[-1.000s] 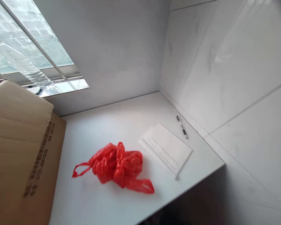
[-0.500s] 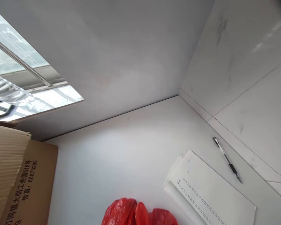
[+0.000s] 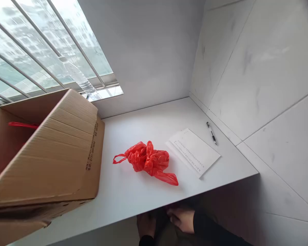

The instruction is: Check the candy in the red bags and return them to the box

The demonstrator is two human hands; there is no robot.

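Observation:
A knotted red plastic bag (image 3: 150, 159) lies crumpled on the white counter (image 3: 133, 201), one loop handle stretched out to its left. Below the counter's front edge, in shadow, are both of my hands. My left hand (image 3: 146, 225) points up toward the edge, its fingers too dark to read. To its right, my right hand (image 3: 183, 218) comes in from a dark sleeve with curled fingers. Something dark is by its fingertips, but I cannot make out what. Neither hand touches the bag.
An open cardboard box (image 3: 66, 147) stands at the left, with red plastic (image 3: 23, 125) inside. Printed paper sheets (image 3: 195, 150) and a pen (image 3: 212, 133) lie on the right. A clear bottle (image 3: 79, 77) stands at the barred window. Marble-look tiles (image 3: 246, 75) cover the right wall.
My view has tilted down and drawn back. The whole red bag, the counter's front edge, more of the box, and both hands now show; earlier no hands were visible.

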